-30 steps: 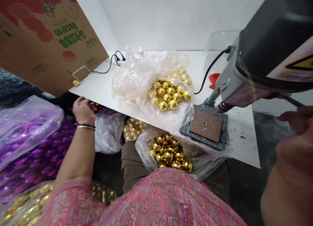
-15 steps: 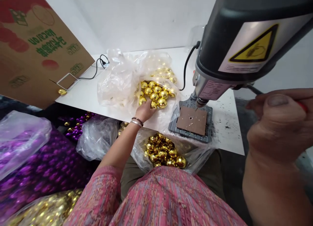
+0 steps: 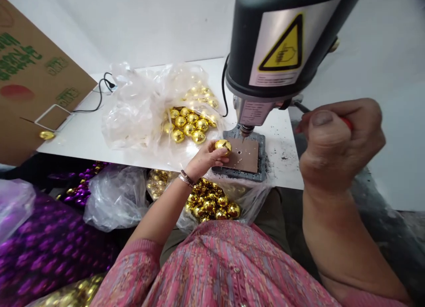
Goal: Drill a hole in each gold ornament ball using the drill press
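- Far left: cardboard box, a loose gold ball beside its lower edge at the end of the white table. Below, a mass of shiny purple balls and a crumpled clear bag.
- Left of centre: gold balls grouped in an open plastic bag on the tabletop, within easy reach of the left hand.
- Centre: left hand pinches one mirrored ball between thumb and fingers. The ball is above the left part of the brown pad, to the left of the pad's small hole and of the drill bit. More gold balls sit in a bag at the person's lap.
- Right of centre: drill press, bit raised off the pad; chips lie on pad, base and tabletop.
- Right: right hand is closed around the red knob of the feed lever.
- Handling, in my judgement: the ball is round and slick, so it wants a firm low pinch, squarely under the bit — fingertips kept to its sides, outside the bit's line. The lever calls for light, even pressure, and only once the ball is steady; a hurried pull could skid the tip or crack the shell.
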`<state>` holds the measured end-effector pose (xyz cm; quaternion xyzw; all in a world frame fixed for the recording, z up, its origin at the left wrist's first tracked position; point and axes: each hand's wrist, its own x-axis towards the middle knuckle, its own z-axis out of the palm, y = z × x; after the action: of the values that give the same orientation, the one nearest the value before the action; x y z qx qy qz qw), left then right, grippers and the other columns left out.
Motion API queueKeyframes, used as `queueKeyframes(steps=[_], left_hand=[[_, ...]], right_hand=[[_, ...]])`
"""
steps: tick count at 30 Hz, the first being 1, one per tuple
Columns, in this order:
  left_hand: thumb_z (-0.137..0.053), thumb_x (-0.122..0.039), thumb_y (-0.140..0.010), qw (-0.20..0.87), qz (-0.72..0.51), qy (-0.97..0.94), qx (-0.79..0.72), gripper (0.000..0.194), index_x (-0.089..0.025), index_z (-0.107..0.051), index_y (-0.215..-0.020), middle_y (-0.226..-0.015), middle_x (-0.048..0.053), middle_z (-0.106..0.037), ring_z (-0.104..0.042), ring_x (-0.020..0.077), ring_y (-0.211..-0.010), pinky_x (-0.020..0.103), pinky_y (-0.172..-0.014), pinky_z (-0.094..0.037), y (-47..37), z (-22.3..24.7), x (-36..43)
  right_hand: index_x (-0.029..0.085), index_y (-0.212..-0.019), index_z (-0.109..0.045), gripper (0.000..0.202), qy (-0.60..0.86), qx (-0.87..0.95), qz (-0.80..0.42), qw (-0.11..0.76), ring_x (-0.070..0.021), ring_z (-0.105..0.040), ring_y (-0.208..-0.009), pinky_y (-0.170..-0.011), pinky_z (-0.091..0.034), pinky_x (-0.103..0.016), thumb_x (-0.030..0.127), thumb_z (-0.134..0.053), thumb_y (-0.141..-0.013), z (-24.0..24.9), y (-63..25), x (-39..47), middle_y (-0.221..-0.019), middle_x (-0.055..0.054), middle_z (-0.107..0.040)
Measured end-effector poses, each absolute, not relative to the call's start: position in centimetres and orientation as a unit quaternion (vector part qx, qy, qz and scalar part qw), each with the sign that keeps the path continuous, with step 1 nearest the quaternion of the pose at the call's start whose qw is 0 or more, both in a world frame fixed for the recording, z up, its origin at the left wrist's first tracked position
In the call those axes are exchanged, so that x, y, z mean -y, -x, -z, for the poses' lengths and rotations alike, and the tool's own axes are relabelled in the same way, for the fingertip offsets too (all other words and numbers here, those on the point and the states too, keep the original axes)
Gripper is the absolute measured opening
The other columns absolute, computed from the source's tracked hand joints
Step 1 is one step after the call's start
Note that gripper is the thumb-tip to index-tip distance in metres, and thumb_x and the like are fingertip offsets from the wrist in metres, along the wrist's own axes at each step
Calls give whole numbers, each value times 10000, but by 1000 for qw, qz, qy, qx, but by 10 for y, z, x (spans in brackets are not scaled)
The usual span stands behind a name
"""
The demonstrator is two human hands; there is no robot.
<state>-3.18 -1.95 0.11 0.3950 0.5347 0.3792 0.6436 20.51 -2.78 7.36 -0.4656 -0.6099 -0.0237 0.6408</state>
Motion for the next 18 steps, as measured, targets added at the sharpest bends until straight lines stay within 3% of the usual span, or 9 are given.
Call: queueKeyframes(steps=[6,10,14,18], left_hand=[[-822,-303,-924,604,-365,-432,-561,390,-185,-621,-1237,-1028,4,-752,-647,52,-607,170,-544,-435,8,7,10],[-839,-276,-918,577,-351,-474,-565,380,-180,-626,-1217,-982,-18,-730,-568,32,-533,180,-538,-444,5,7,8],[-861,-301,-902,558,-368,-486,-563,391,-186,-638,-1201,-968,-18,-723,-565,39,-521,181,-516,-434,4,11,8],[-881,-326,-888,552,-374,-488,-564,418,-184,-648,-1205,-914,-24,-718,-537,43,-492,185,-497,-429,2,15,7]], right_hand=[[130,-900,-644,366,434,638,30,635,5,-551,-723,-706,-441,-145,426,-532,-1083,-84,-200,34,-781,32,-610],[154,-875,-605,309,428,640,8,638,-15,-529,-707,-685,-443,-168,381,-536,-1071,-89,-198,33,-763,33,-569],[168,-772,-499,315,462,619,-27,634,-29,-427,-648,-639,-355,-209,371,-582,-998,-114,-197,24,-672,38,-444],[148,-718,-496,366,552,630,-49,543,-15,-398,-663,-715,-291,-264,305,-493,-1048,-156,-198,12,-652,40,-405]])
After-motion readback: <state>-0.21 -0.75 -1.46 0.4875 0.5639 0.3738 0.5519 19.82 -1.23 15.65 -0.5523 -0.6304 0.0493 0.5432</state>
